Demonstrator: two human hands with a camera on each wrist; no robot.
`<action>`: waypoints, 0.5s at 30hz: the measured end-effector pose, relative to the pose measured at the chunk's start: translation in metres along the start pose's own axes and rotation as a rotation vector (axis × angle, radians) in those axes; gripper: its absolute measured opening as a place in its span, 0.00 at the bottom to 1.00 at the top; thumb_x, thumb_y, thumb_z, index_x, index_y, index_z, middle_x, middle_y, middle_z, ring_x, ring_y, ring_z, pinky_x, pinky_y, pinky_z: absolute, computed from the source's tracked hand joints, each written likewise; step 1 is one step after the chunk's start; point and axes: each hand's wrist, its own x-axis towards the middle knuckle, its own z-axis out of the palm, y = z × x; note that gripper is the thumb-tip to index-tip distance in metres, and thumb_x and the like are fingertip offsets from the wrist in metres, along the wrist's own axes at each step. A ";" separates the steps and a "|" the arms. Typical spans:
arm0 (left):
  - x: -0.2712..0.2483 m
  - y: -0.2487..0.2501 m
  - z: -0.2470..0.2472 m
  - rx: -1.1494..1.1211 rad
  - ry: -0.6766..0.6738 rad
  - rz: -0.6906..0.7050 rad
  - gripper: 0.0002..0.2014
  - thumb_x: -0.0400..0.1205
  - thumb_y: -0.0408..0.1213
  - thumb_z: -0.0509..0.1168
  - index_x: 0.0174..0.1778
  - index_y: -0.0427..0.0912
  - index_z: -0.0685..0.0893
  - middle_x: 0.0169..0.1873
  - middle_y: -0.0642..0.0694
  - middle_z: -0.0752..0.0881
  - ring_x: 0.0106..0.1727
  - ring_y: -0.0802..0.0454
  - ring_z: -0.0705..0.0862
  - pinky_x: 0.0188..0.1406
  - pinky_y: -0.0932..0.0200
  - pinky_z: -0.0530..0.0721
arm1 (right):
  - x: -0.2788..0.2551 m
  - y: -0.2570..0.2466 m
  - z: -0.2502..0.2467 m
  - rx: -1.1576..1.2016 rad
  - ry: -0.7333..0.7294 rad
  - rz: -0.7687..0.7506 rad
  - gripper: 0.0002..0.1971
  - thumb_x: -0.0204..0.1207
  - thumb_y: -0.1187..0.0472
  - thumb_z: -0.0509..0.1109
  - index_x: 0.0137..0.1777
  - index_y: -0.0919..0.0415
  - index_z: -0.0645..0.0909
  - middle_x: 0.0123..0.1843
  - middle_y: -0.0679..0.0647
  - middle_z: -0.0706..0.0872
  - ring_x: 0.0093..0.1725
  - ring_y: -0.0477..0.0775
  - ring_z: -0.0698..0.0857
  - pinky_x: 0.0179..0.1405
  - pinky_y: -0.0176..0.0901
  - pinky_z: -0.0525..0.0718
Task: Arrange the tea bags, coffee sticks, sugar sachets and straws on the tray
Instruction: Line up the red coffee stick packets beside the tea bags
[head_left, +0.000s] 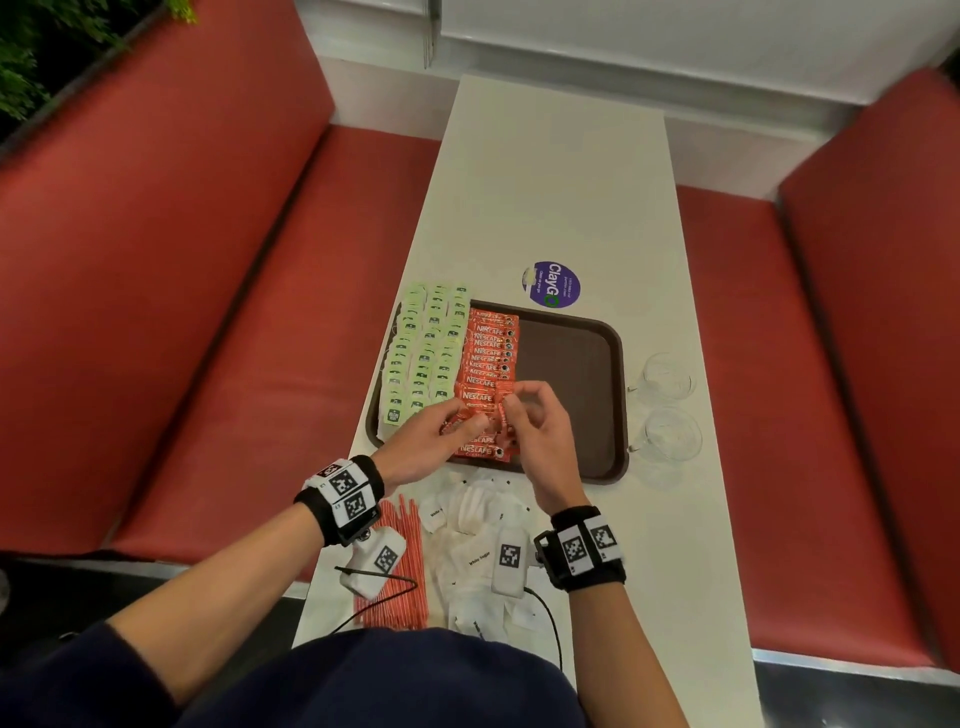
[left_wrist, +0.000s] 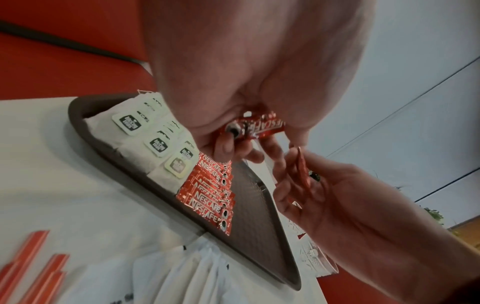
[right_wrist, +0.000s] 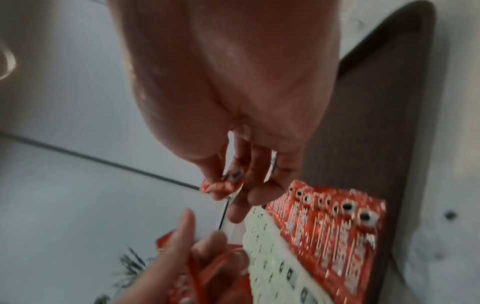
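Starting at the left, green tea bags (head_left: 423, 348) fill the brown tray's (head_left: 618, 415) left side, red coffee sticks (head_left: 485, 358) overlapping in a column beside them. The left hand (head_left: 421, 441) grips a small bundle of sticks; the right hand (head_left: 540, 431) pinches one stick. Judged step: extending the coffee column; next, lay that stick flush. Straws (head_left: 410, 566) and sugar sachets (head_left: 478, 551) wait on the bench (head_left: 561, 208).

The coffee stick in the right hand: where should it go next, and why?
Probably down onto the near end of the red coffee row, label up. The right hand pinches one coffee stick just above that row, the left hand holds spare sticks, and the tray's right half is bare.
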 end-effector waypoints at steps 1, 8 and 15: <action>0.002 0.001 -0.002 -0.008 0.048 0.009 0.10 0.91 0.55 0.68 0.60 0.55 0.88 0.47 0.70 0.91 0.50 0.72 0.87 0.51 0.73 0.81 | 0.000 -0.004 -0.002 -0.075 -0.009 -0.039 0.05 0.93 0.56 0.71 0.64 0.54 0.84 0.51 0.61 0.94 0.43 0.57 0.91 0.43 0.52 0.89; 0.010 -0.002 -0.006 -0.116 0.192 0.046 0.10 0.90 0.41 0.73 0.53 0.36 0.89 0.42 0.49 0.93 0.46 0.60 0.90 0.47 0.73 0.83 | -0.002 -0.013 -0.002 -0.257 -0.092 -0.065 0.08 0.86 0.55 0.80 0.59 0.54 0.86 0.48 0.53 0.95 0.49 0.58 0.95 0.52 0.56 0.96; 0.002 -0.023 -0.007 -0.172 0.241 -0.024 0.08 0.89 0.42 0.74 0.54 0.41 0.90 0.47 0.44 0.96 0.57 0.55 0.93 0.56 0.67 0.83 | -0.001 0.005 -0.027 -0.320 -0.154 0.023 0.06 0.82 0.61 0.83 0.56 0.51 0.92 0.53 0.51 0.95 0.57 0.54 0.95 0.62 0.60 0.95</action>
